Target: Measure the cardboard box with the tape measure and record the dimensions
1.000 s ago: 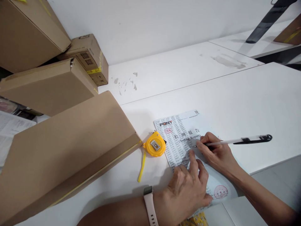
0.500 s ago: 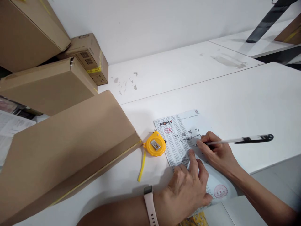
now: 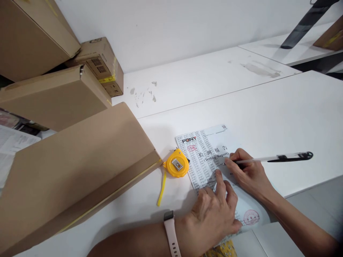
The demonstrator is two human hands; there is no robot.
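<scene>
A printed test report sheet [image 3: 206, 151] lies on the white table [image 3: 268, 114]. My right hand [image 3: 248, 171] is closed round a clear pen with a black cap [image 3: 273, 159], its tip touching the sheet. Just below it, my left hand [image 3: 214, 214] rests flat on the lower part of the sheet, fingers stretched out, a white watch band on the wrist. A yellow tape measure [image 3: 176, 164] with a yellow strap sits at the sheet's left edge.
A long cardboard box [image 3: 69, 171] lies at the left, close to the tape measure. Other cardboard boxes [image 3: 53, 92] are stacked behind it against the wall. A second white tabletop [image 3: 200, 78] adjoins at the back. Something yellow [image 3: 222, 250] shows at the bottom edge.
The pen has shifted very slightly in my right hand. My left hand, the sheet and the tape measure have stayed put.
</scene>
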